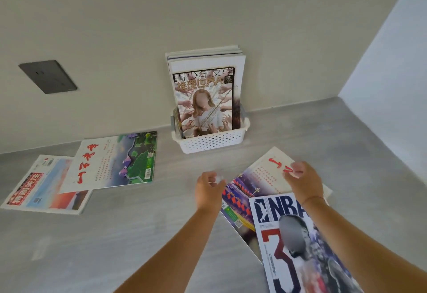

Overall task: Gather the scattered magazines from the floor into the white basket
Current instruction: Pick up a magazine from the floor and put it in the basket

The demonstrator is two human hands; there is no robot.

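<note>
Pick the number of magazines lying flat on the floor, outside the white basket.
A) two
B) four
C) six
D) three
B: four lie flat, namely the red-banner magazine, the landscape-cover magazine overlapping it, the lantern-cover magazine, and the NBA magazine lying over that one.

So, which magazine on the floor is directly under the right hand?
The lantern-cover magazine, lying partly under the NBA magazine: the right hand is over its far corner. The other two lie far left.

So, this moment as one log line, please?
left hand: unclear | right hand: above red-lettered magazine | white basket: magazines upright | floor: four magazines
</note>
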